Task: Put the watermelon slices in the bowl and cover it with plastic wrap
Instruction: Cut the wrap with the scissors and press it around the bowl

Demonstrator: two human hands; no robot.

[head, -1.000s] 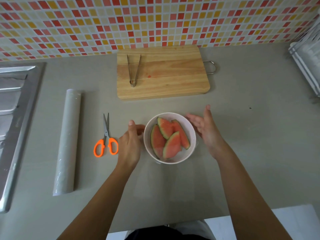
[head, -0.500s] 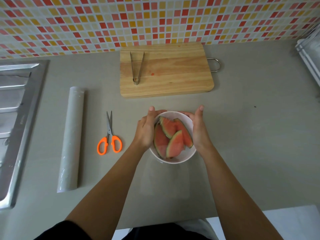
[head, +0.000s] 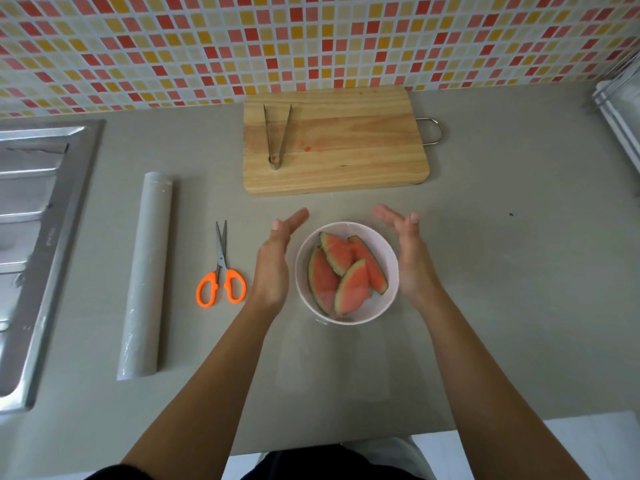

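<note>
A white bowl (head: 381, 311) stands on the grey counter in front of me and holds several watermelon slices (head: 348, 271). A clear sheet of plastic wrap (head: 332, 362) lies across the bowl and trails over the counter towards me. My left hand (head: 273, 265) is just left of the bowl, fingers straight and apart, holding nothing. On the bowl's right side my right hand (head: 408, 258) is also open, its palm close to the rim. Neither hand grips the bowl. The roll of plastic wrap (head: 147, 271) lies lengthwise on the left.
Orange-handled scissors (head: 221, 271) lie between the roll and my left hand. A wooden cutting board (head: 346, 147) with metal tongs (head: 275, 136) sits behind the bowl. A steel sink (head: 31, 237) fills the far left; a rack (head: 620, 109) stands at the right edge.
Half a second ago both hands cupped the bowl's sides. They have since spread apart and come off it, fingers extended. The bowl has stayed in place.
</note>
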